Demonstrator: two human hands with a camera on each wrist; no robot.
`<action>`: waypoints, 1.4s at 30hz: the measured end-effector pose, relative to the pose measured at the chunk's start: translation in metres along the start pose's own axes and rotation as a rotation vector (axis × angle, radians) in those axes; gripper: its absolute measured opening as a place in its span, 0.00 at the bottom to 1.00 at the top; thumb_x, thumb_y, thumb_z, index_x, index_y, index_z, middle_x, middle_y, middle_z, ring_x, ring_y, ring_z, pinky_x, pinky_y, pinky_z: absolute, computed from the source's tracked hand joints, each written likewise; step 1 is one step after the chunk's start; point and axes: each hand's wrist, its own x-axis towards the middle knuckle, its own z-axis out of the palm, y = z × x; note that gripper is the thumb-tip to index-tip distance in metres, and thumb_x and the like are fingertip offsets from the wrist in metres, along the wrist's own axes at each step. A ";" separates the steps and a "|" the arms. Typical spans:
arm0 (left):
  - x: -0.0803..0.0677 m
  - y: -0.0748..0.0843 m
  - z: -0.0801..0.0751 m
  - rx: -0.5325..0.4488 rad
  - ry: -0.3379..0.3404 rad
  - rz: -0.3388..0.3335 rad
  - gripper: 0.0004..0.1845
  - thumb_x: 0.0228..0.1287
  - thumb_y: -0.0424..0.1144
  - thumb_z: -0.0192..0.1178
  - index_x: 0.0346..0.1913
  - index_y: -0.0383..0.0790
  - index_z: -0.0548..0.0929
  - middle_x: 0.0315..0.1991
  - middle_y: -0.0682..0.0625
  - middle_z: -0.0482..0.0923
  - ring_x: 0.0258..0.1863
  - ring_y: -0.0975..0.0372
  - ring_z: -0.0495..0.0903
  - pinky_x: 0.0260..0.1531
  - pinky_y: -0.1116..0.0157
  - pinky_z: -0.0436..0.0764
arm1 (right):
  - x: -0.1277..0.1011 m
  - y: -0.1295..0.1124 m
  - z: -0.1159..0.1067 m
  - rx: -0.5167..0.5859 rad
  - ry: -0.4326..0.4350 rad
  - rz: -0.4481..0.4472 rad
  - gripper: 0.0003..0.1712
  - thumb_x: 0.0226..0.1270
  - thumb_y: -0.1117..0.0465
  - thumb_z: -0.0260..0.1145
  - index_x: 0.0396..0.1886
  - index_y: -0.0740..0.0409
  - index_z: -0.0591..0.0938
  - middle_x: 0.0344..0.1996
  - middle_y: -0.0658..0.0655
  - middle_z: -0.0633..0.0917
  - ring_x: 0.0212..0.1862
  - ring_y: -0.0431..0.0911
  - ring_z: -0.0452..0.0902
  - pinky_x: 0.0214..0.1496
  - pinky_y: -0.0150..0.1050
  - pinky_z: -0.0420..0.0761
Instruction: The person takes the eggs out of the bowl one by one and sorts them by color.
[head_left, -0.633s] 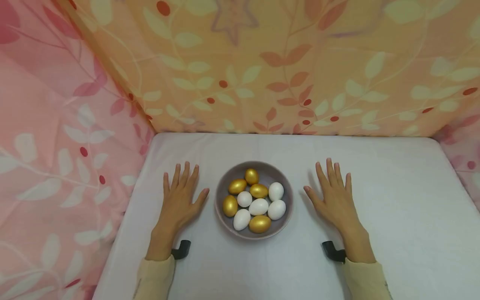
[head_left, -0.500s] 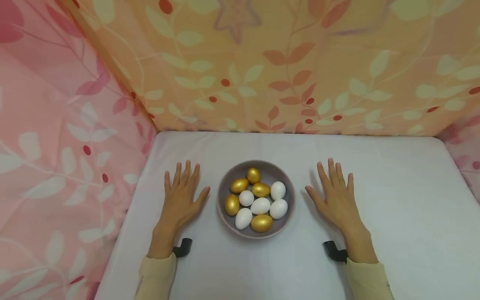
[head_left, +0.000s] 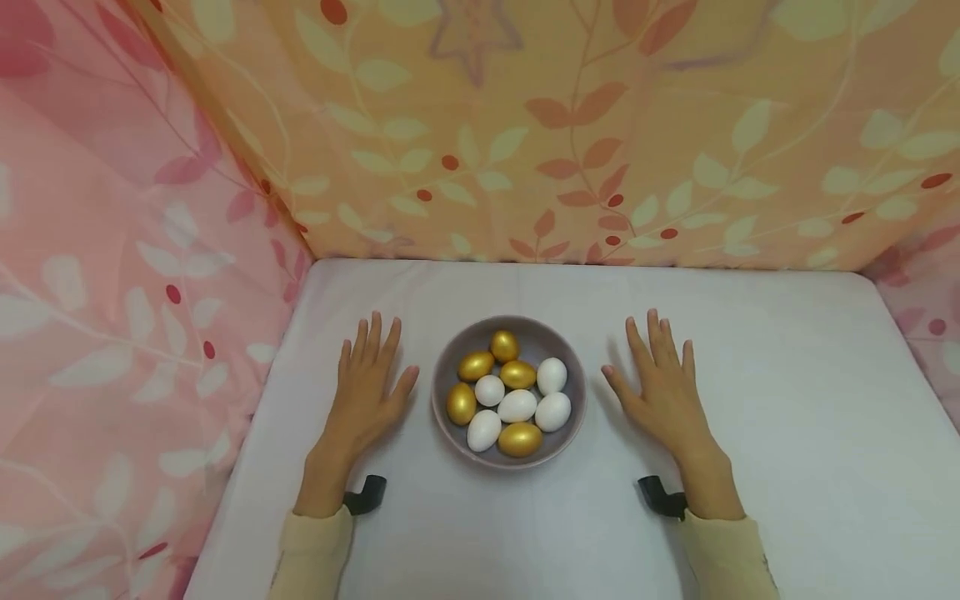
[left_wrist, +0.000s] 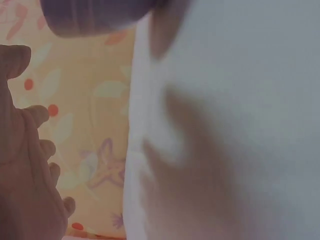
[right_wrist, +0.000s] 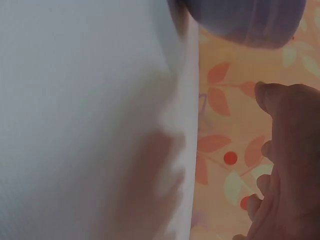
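My left hand (head_left: 365, 392) and right hand (head_left: 663, 390) lie flat on the white table (head_left: 787, 417), fingers spread and straight, each grip holding nothing. Between them, just beside both thumbs but touching neither, stands the grey bowl (head_left: 450, 367), near the table's middle.

It holds 9 eggs: 5 gold eggs (head_left: 520, 439) and 4 white eggs (head_left: 517, 406), packed close and touching.

Each egg lies on its side, long axis roughly level. The near gold egg runs left to right; the left gold egg (head_left: 461, 403) runs near to far; the others lie at mixed slants.

To lift 1 well, I judge it best to choose an outer egg, close my fingertips across its short axis, and raise it straight up so its neighbours do not roll.

In the wrist views the bowl's underside (left_wrist: 95, 17) shows only as a blur.
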 end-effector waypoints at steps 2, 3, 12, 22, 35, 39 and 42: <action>0.001 0.005 -0.002 -0.068 0.001 0.019 0.41 0.79 0.58 0.53 0.87 0.52 0.52 0.88 0.39 0.44 0.87 0.40 0.43 0.81 0.33 0.43 | 0.002 -0.005 0.000 0.016 0.021 -0.038 0.49 0.74 0.45 0.68 0.86 0.54 0.59 0.86 0.67 0.51 0.85 0.70 0.47 0.80 0.77 0.44; 0.003 0.008 -0.003 -0.104 -0.005 0.027 0.41 0.79 0.58 0.53 0.87 0.53 0.51 0.88 0.39 0.44 0.87 0.41 0.42 0.81 0.33 0.43 | 0.003 -0.008 -0.001 0.024 0.039 -0.060 0.48 0.73 0.47 0.69 0.85 0.54 0.60 0.86 0.68 0.53 0.85 0.70 0.49 0.80 0.77 0.47; 0.006 0.029 -0.006 -0.346 -0.116 -0.019 0.38 0.82 0.60 0.49 0.87 0.60 0.49 0.87 0.52 0.51 0.87 0.50 0.51 0.82 0.40 0.54 | 0.004 -0.042 -0.013 0.138 0.068 -0.221 0.39 0.69 0.59 0.73 0.78 0.56 0.72 0.80 0.64 0.69 0.78 0.64 0.67 0.74 0.66 0.70; 0.002 0.032 0.002 -0.674 -0.271 -0.045 0.36 0.83 0.53 0.54 0.85 0.52 0.55 0.84 0.45 0.58 0.83 0.49 0.63 0.72 0.44 0.75 | 0.019 -0.087 -0.024 0.217 -0.056 -0.380 0.33 0.71 0.58 0.73 0.74 0.53 0.77 0.77 0.59 0.73 0.75 0.56 0.73 0.67 0.58 0.82; 0.004 0.026 -0.002 -0.843 -0.374 -0.007 0.41 0.74 0.34 0.65 0.84 0.49 0.58 0.85 0.46 0.57 0.80 0.42 0.66 0.64 0.56 0.83 | 0.054 -0.113 -0.019 0.265 -0.388 -0.412 0.26 0.75 0.58 0.70 0.69 0.60 0.79 0.65 0.59 0.80 0.64 0.55 0.82 0.65 0.53 0.84; 0.003 0.023 0.000 -0.896 -0.411 -0.007 0.42 0.74 0.32 0.64 0.84 0.49 0.57 0.85 0.45 0.56 0.81 0.42 0.64 0.65 0.55 0.83 | 0.065 -0.121 -0.018 0.254 -0.516 -0.419 0.23 0.74 0.60 0.71 0.65 0.61 0.81 0.60 0.60 0.82 0.55 0.53 0.83 0.58 0.48 0.85; 0.003 0.022 0.002 -0.909 -0.427 -0.017 0.42 0.74 0.32 0.64 0.84 0.53 0.58 0.84 0.47 0.57 0.81 0.44 0.65 0.65 0.55 0.82 | 0.072 -0.126 -0.017 0.226 -0.587 -0.429 0.22 0.74 0.60 0.69 0.65 0.60 0.82 0.58 0.59 0.83 0.52 0.49 0.82 0.58 0.46 0.83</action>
